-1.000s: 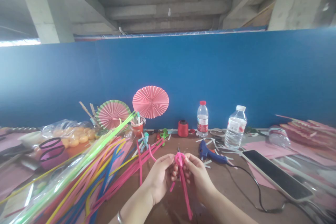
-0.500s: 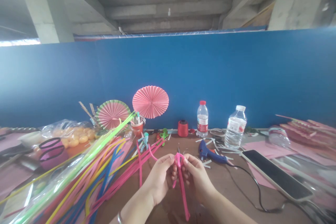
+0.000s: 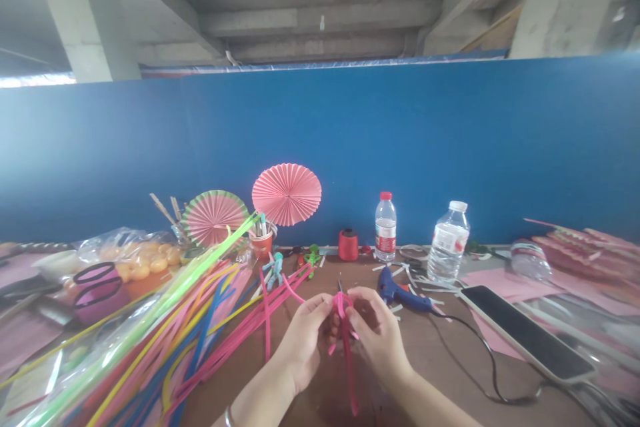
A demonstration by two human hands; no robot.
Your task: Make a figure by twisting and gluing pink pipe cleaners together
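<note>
Pink pipe cleaners (image 3: 350, 373) are bent into a small loop at the top, and their long ends hang down between my hands. My left hand (image 3: 310, 337) pinches the left side of the loop with thumb and fingers. On the other side, my right hand (image 3: 377, 333) has its thumb and fingers closed on the loop's right side. Just beyond the loop, a dark pointed tip (image 3: 340, 282) shows on the table; the rest of it is hidden. A bundle of pink pipe cleaners (image 3: 240, 333) lies left of my left hand.
A blue glue gun (image 3: 400, 292) with a black cord lies to the right, near a phone (image 3: 527, 333). Two bottles (image 3: 385, 230) (image 3: 449, 243) and a red thread spool (image 3: 349, 245) stand at the back. Colourful pipe cleaners (image 3: 165, 320) and paper fans (image 3: 287, 194) are on the left.
My right hand's fingers have shifted up and its thumb has moved on the loop. The hanging pink ends have swung slightly. My left hand has barely moved.
</note>
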